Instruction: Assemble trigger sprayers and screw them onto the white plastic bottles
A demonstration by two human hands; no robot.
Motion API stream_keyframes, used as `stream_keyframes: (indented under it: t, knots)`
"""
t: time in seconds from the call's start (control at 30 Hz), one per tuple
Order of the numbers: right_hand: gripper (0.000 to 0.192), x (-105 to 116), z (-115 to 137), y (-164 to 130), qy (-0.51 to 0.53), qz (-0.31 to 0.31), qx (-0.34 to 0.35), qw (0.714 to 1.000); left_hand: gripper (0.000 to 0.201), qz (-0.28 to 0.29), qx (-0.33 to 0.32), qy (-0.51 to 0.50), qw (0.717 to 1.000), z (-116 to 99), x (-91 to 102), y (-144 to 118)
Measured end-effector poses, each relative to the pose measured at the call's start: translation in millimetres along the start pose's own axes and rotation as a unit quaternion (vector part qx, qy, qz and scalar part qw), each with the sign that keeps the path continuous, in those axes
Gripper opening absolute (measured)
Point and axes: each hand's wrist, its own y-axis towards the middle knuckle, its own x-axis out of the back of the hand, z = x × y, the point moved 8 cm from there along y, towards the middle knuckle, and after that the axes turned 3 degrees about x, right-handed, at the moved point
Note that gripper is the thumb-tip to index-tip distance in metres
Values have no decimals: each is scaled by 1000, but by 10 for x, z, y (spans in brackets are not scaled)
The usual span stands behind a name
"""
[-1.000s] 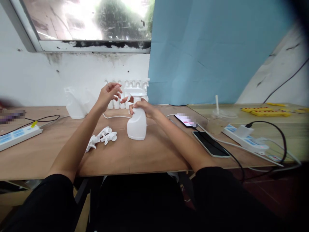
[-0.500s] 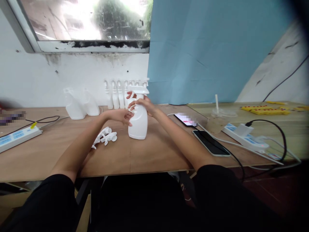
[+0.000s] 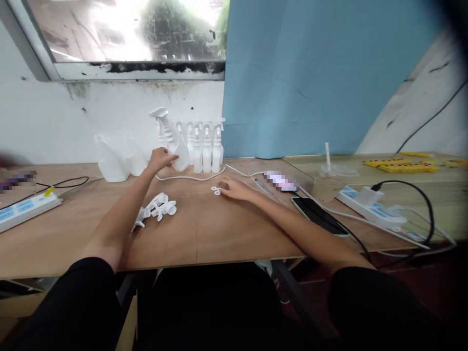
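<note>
Since the previous frame, the spray bottle (image 3: 182, 153) has moved from between your two hands at mid-table to the back, and your right hand has left its neck. Your left hand (image 3: 161, 160) is closed around the bottle's body, thumb on the near side; with the hold low and to one side, the top leans left while the base points toward the standing bottles (image 3: 207, 156). You cannot tell whether that base touches the table (image 3: 234, 229). Your right hand (image 3: 232, 189) rests low with curled fingers over the small white rings (image 3: 217, 192), probably to keep them within fingertip reach; whether it pinches one is hidden.

Of rings you can make out about three. Three standing bottles show in front, with more behind too overlapped to count, all upright and packed close, likely to save room. Nearer you lie the loose trigger heads (image 3: 160, 207), several in one tangled heap, no sure count. Two separate bottles (image 3: 113, 163) stand to the left. Farther out are two phones (image 3: 320, 217), two power strips (image 3: 376, 209) and one cup (image 3: 324, 187) with a straw.
</note>
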Motion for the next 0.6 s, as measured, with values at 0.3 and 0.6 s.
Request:
stream_keyframes:
  t: [0.3,0.6]
  knots:
    - [28,-267,-45,-179,-139,24,44,989,33,-2,71,77,995,77,-667,279]
    - [25,-236,-4,-188,-136,16,35,990,45,2,123,18,992,95,-801,359]
